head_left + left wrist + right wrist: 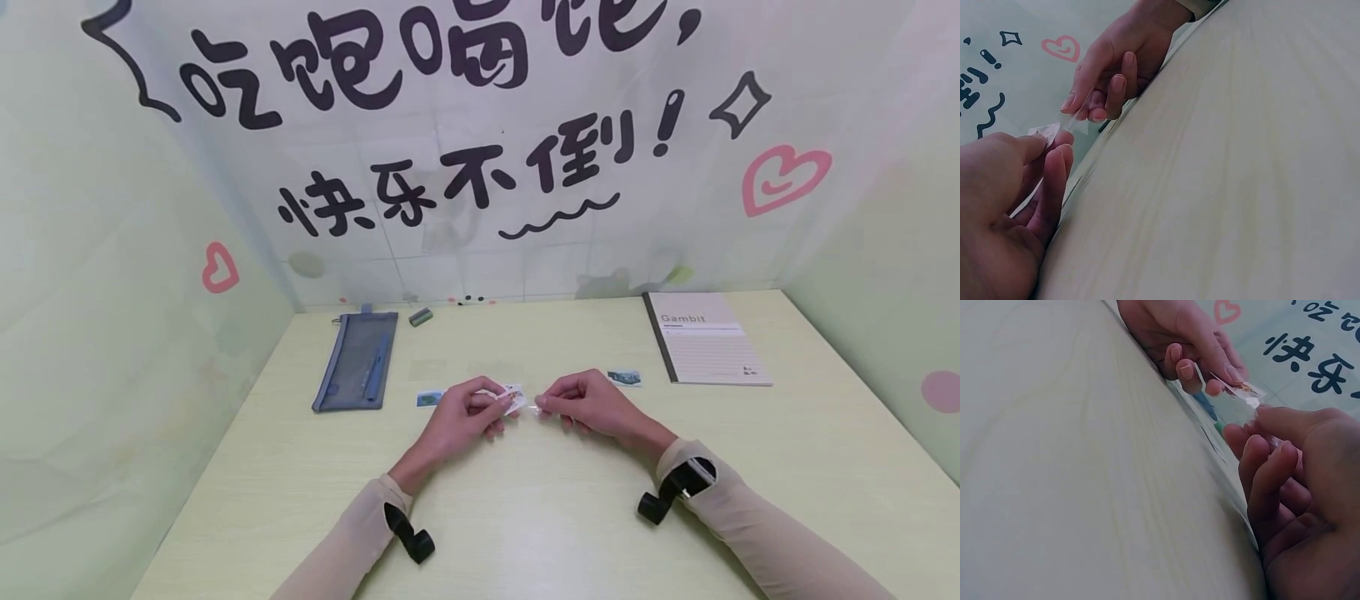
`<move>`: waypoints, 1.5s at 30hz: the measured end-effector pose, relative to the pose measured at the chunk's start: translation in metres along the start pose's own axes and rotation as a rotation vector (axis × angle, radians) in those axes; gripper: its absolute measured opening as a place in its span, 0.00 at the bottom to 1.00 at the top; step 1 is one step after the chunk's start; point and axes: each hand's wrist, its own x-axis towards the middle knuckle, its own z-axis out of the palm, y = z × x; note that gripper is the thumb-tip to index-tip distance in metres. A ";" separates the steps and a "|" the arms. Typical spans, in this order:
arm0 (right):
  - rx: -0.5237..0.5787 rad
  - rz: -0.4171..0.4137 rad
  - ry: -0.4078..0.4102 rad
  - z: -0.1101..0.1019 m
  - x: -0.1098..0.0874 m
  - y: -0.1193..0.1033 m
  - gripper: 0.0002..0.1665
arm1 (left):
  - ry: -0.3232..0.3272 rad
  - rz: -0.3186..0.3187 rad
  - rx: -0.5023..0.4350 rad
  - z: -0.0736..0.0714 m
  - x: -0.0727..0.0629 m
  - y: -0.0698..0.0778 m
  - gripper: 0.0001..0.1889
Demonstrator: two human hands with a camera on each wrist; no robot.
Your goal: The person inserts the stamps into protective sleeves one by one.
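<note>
Between thumb and fingers, my left hand (459, 422) pinches a small white-edged printed stamp (515, 400). The right hand (594, 403) pinches a thin strip of clear plastic film (534, 409) just to the right of it. In the right wrist view the film (1253, 402) meets or overlaps the stamp (1245, 388); whether they are joined I cannot tell. Both hands are held close together above the table, fingertips a short gap apart. Another stamp (429, 399) lies beyond the left hand, and a third stamp (624, 378) lies beyond the right.
On the back left of the table (517, 517) lies a blue mesh pencil pouch (352, 367) with a blue pen (374, 372) in it. A small green-grey eraser-like block (421, 317) is near it. At the back right is a notebook (708, 342). Printed cloth walls surround the table.
</note>
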 end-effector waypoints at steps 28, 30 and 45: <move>0.057 -0.016 0.011 0.005 -0.001 -0.001 0.14 | -0.041 -0.028 0.093 0.000 -0.003 0.005 0.11; 0.054 -0.020 0.013 0.005 -0.001 -0.001 0.14 | -0.042 -0.029 0.095 0.000 -0.003 0.005 0.11; 0.026 -0.079 0.001 0.004 -0.002 -0.001 0.12 | -0.047 -0.036 0.082 0.000 -0.004 0.007 0.10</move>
